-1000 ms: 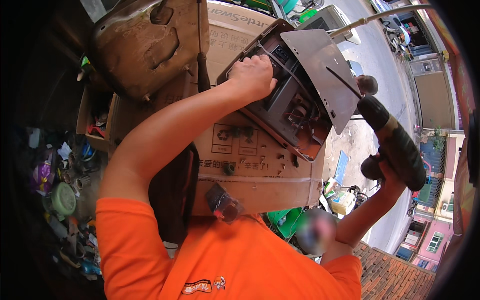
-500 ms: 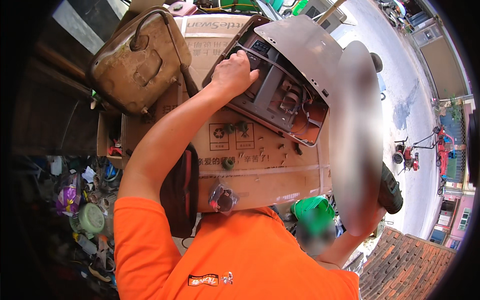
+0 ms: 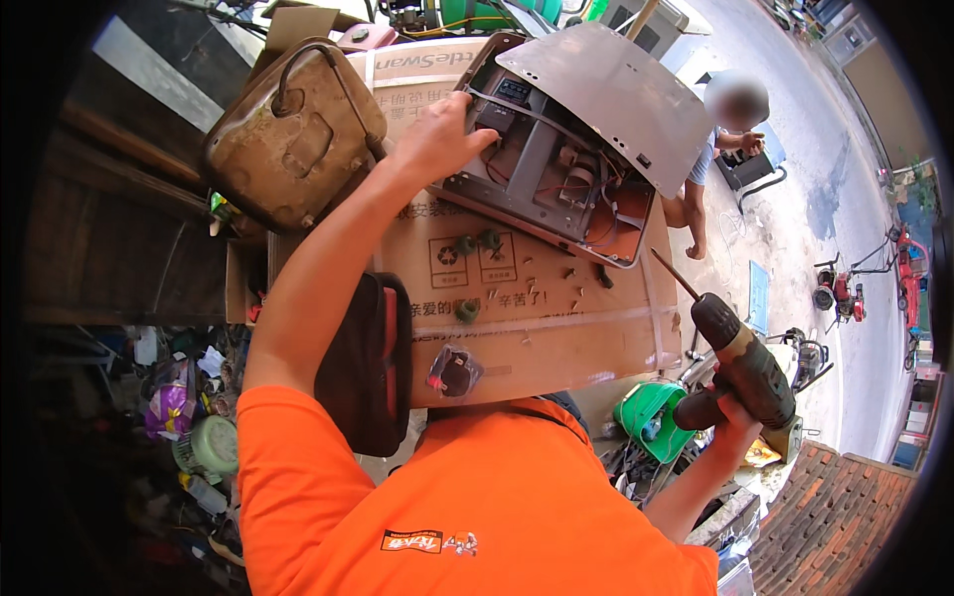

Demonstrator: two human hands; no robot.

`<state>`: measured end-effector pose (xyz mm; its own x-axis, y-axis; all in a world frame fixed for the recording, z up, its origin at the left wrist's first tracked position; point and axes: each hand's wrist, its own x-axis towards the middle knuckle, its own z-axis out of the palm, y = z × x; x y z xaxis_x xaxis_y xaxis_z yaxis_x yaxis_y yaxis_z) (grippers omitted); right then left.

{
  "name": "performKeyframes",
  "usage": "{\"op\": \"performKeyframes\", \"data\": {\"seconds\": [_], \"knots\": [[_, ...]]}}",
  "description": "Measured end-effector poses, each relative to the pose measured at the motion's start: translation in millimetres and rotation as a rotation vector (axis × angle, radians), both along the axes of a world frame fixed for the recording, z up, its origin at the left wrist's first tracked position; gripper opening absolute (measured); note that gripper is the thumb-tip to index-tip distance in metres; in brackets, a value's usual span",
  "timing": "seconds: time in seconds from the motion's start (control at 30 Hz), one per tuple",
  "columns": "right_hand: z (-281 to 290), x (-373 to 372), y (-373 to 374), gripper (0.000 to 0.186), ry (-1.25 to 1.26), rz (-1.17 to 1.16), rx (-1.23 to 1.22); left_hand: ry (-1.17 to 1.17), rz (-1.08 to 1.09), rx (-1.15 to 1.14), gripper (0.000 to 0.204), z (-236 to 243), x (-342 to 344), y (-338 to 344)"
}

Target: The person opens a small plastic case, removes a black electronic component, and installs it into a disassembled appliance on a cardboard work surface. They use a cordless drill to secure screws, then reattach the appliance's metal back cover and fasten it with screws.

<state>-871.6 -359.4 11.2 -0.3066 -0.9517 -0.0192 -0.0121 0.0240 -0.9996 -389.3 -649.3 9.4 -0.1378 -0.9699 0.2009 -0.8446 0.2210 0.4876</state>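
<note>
My left hand (image 3: 429,141) grips the left edge of an open grey appliance housing (image 3: 537,169), with wiring and components inside and a bent metal panel (image 3: 611,94) lying over its back. My right hand (image 3: 733,422) is closed on a black and olive cordless drill (image 3: 740,363), whose long bit points up at the housing's lower right, short of touching it. The housing lies on a cardboard box (image 3: 556,358), among green round pieces (image 3: 467,308) and several small screws. A dark zippered bag (image 3: 358,397) and a clear plastic packet (image 3: 457,372) are nearby.
A dirty brown metal casing (image 3: 258,139) with a cable stands at the back left. Another person (image 3: 696,209) is beyond the housing, beside an appliance. A green bucket (image 3: 646,397) sits low right, red wheeled machines (image 3: 845,298) farther right, and piled scrap (image 3: 174,417) at left.
The drill, raised beside the panel earlier, has moved down and now points at the housing's lower corner. My left hand shifted slightly left. The other person has come into clearer view.
</note>
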Motion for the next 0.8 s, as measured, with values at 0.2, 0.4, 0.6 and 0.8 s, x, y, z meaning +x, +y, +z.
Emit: {"op": "performKeyframes", "data": {"seconds": [0.2, 0.4, 0.6, 0.8], "knots": [[-11.7, 23.7, 28.1, 0.063, -0.277, -0.045, 0.056, 0.331, -0.015, 0.240, 0.049, 62.1, 51.2, 81.5], [-28.9, 38.7, 63.1, 0.064, -0.463, -0.116, 0.098, 0.602, 0.000, 0.281, 0.039, 56.0, 97.9, 159.9], [-30.4, 46.7, 83.7, 0.066, -0.327, -0.036, 0.065, 0.648, -0.011, 0.217, 0.037, 49.4, 86.8, 206.1], [8.4, 94.6, 42.8, 0.080, -0.460, 0.323, -0.076, 0.604, -0.257, 0.116, 0.044, 75.1, 39.3, 263.6]]}}
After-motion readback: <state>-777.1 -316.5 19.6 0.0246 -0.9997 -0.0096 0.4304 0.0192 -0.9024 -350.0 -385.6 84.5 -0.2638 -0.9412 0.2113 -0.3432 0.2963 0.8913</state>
